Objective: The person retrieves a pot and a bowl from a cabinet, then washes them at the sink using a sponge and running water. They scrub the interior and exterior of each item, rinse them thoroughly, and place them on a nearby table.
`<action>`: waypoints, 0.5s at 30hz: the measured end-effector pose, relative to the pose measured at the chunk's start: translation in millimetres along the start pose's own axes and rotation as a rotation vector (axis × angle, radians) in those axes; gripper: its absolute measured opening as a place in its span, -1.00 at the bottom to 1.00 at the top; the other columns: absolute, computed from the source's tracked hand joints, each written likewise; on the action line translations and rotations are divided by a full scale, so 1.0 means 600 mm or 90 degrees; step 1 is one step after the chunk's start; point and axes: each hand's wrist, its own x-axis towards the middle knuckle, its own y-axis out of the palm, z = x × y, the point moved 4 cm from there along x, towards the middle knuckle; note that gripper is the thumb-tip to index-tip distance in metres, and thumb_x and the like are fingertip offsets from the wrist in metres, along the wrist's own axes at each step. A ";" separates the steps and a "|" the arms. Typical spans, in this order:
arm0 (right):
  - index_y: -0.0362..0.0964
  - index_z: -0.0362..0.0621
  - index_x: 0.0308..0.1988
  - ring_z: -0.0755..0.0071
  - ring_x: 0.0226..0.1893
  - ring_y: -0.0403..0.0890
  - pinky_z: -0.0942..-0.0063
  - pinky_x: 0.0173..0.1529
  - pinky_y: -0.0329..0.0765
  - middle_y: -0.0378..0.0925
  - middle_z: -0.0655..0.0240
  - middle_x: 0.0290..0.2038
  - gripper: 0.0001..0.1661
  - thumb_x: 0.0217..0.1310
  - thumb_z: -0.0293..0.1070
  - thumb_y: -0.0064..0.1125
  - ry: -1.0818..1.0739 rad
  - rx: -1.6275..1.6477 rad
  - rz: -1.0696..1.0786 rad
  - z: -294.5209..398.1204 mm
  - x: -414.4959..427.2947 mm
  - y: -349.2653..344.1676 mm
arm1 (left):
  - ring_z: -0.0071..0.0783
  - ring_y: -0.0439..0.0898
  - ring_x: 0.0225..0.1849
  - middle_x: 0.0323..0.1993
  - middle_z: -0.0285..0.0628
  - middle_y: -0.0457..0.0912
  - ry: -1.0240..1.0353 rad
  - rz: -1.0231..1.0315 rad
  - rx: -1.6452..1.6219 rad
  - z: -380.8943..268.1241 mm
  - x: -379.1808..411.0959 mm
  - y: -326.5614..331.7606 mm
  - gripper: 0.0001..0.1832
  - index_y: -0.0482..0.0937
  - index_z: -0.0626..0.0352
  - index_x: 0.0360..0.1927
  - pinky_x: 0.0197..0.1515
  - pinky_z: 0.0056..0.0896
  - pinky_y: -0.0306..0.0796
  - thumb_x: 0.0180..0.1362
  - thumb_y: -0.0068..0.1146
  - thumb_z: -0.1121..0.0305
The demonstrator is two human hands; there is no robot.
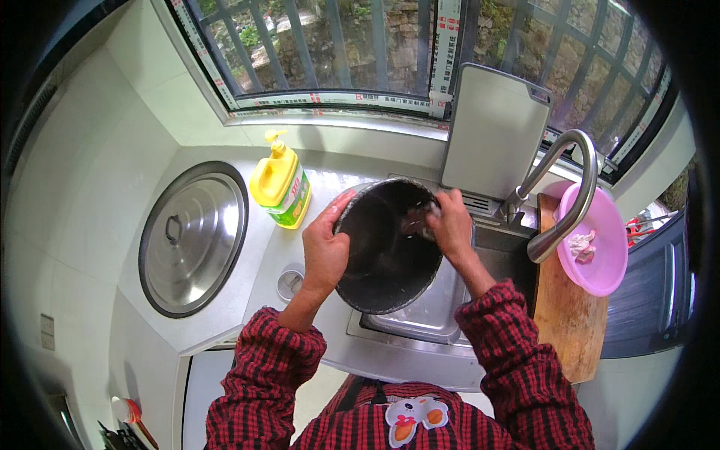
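Observation:
A deep pot [388, 270] with a dark inside is tilted so that its mouth faces me, above the left part of the sink. My left hand [327, 242] grips its left rim, thumb on the near side. At the upper right of the mouth, my right hand [451, 225] is curled with its fingers inside the pot. A small pale thing [432, 210] shows at these fingertips, too blurred to name. Beneath the pot, a clear plastic or metal tray [444, 329] is partly visible over the sink basin. The pot's outside is mostly hidden.
A yellow pump bottle of detergent [284, 188] and a small round cup [291, 284] stand left. Further left lies a large metal lid [194, 242]. A curved faucet [588, 169], white cutting board [495, 135], wooden board [568, 326] and pink basin [610, 264] holding a cloth [582, 246] are right.

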 end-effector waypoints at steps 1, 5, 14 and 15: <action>0.31 -0.18 -0.21 -0.07 -0.21 0.50 0.10 -0.17 0.46 0.44 0.11 -0.31 -0.59 -0.16 -0.45 0.24 0.073 0.004 -0.008 -0.010 -0.026 0.016 | -0.45 0.48 0.06 -0.04 -0.15 0.56 -0.016 -0.021 -0.028 0.001 -0.002 -0.006 -0.28 0.47 0.33 0.09 0.14 -0.54 0.29 -0.28 -0.30 0.80; 0.22 -0.17 0.01 -0.18 -0.16 0.55 0.10 -0.06 0.45 0.56 -0.09 -0.26 -0.37 -0.19 -0.49 0.18 0.292 0.220 0.056 -0.042 -0.104 0.058 | -0.42 0.49 0.07 0.00 -0.10 0.55 -0.092 -0.077 -0.100 0.025 -0.029 -0.003 -0.32 0.47 0.37 0.06 0.16 -0.52 0.28 -0.25 -0.30 0.81; 0.32 -0.04 0.11 0.01 0.23 0.22 0.03 0.28 0.08 0.10 0.02 0.27 -0.46 0.05 -0.36 0.04 -0.436 -0.307 0.118 0.106 -0.060 0.060 | -0.49 0.53 -0.12 -0.08 -0.16 0.54 -0.296 -0.280 -0.313 0.168 -0.081 -0.036 -0.35 0.37 0.44 0.11 -0.05 -0.57 0.39 -0.20 -0.27 0.86; 0.48 -0.05 -0.07 0.11 0.18 0.29 -0.02 0.27 0.03 0.29 0.09 0.14 -0.62 0.13 -0.20 -0.06 -0.475 -0.400 0.175 0.093 -0.073 0.094 | -0.50 0.53 -0.15 -0.08 -0.16 0.54 -0.297 -0.273 -0.329 0.173 -0.081 -0.033 -0.34 0.36 0.44 0.11 -0.08 -0.58 0.40 -0.20 -0.27 0.86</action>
